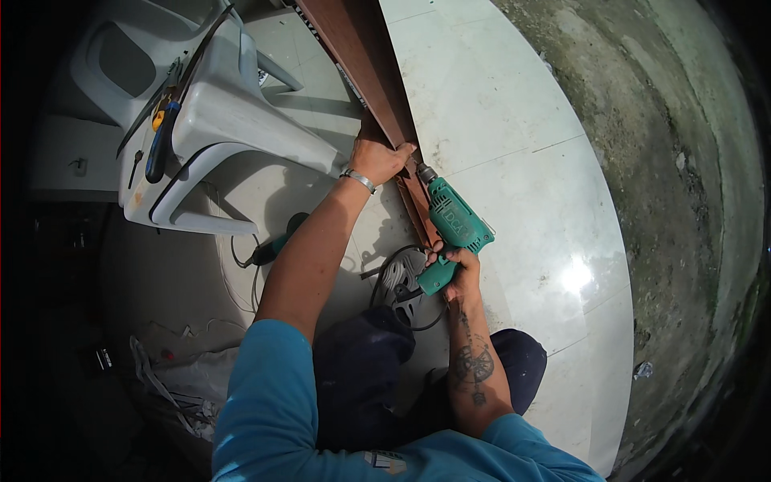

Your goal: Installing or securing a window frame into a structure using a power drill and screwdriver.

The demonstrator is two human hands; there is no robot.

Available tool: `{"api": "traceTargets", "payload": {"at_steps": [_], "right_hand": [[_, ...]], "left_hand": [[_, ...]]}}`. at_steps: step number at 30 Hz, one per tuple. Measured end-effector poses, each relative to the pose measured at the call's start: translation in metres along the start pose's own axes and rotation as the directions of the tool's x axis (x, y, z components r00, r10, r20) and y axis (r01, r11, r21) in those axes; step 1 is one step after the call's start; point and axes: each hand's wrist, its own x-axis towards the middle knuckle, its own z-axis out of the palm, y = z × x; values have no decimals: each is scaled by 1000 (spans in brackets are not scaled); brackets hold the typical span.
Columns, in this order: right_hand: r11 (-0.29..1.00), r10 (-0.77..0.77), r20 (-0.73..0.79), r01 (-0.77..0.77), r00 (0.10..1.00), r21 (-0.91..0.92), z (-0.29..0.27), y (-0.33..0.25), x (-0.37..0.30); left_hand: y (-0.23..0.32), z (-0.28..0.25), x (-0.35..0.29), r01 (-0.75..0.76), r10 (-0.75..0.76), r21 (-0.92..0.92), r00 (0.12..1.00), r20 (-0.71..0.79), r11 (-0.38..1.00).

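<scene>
My left hand [379, 158] is wrapped round a long brown channel-shaped bar [357, 60] with its thumb over the edge. In my right hand [464, 273] is a green electric drill [458, 215], gripped by its handle. The drill's chuck [427, 173] points up and left toward the bar, close beside my left thumb. Whether the bit touches the bar is too small to tell. The bar slants from the top of the view down to near my right hand.
A grey-white plastic chair [233, 120] at the left bears a blue-and-black-handled tool [163, 140] and other hand tools. Behind my left forearm, a second green power tool [277, 243] lies on the tiled floor [514, 96]. Cables run near my grey shoe [401, 273]. Rough concrete ground [666, 161] borders the right.
</scene>
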Motion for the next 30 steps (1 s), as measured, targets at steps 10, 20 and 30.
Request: {"api": "traceTargets", "payload": {"at_steps": [10, 20, 30], "right_hand": [[913, 137, 120, -172, 983, 369, -17, 28, 5], [1000, -20, -78, 19, 997, -10, 31, 21, -23], [945, 117, 80, -135, 990, 297, -7, -1, -1]], "left_hand": [[6, 1, 1, 18, -15, -40, 998, 58, 999], [10, -2, -2, 105, -101, -113, 994, 41, 988], [-1, 1, -1, -7, 7, -81, 1000, 9, 997]]}}
